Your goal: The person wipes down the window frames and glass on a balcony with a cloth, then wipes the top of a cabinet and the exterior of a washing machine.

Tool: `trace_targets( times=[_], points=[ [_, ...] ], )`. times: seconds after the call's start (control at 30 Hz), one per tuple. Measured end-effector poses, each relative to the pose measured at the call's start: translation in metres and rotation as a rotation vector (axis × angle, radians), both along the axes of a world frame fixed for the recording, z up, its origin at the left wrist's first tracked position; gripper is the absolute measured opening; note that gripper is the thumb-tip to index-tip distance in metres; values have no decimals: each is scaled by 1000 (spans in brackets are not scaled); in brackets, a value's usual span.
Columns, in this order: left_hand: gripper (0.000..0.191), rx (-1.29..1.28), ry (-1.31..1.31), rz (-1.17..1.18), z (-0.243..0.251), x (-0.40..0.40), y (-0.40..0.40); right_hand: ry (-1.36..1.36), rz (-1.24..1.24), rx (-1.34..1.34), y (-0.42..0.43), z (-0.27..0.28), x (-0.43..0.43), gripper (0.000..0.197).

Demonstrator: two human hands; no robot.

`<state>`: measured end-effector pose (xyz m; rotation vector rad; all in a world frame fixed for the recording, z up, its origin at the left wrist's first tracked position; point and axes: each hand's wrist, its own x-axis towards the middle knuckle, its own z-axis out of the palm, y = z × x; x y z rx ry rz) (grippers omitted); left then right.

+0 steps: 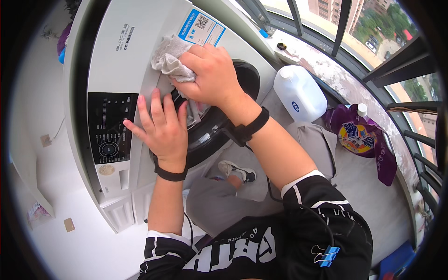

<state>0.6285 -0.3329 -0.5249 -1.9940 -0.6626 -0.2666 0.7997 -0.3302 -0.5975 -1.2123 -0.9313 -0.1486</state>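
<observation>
A grey cloth (pixel 170 59) is bunched in my right hand (pixel 210 75), which presses it against the front of a white front-loading washing machine (pixel 115 66). Just beyond the cloth is a blue and white label (pixel 202 27) bearing print. My left hand (pixel 164 129) lies with spread fingers on the machine's front, beside the black control panel (pixel 112 127) with its round dial (pixel 109 149). Below both hands, the round black door (pixel 206 136) is partly covered by my right forearm. Something pale shows between the hands at the door; what it is I cannot tell.
On the floor to the right stands a translucent white plastic jug (pixel 300 93). A purple detergent pouch (pixel 360 136) with a white cap lies past my knee. Dark metal window bars (pixel 341 28) rise above a worn sill (pixel 325 70). A thin black cable (pixel 268 182) hangs by my right arm.
</observation>
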Motion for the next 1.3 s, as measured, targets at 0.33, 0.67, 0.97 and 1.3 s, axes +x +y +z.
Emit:
trace_targets(
  times=[0.33,0.67,0.97,1.3],
  points=[
    [37,71,-6,-25,-1,14,4,721,103,-582,-3,-154,67,48],
    [44,-94,-170,-176,1,5,4,-154,257,-106,-14,6,12,20],
    [44,-64,-205,-149,0,-4,-3,184,106,-54,21,-101,33,33],
    [45,-53,-249,-214,-3,5,6,1287,292,-473,-4,-172,43,65]
  ],
)
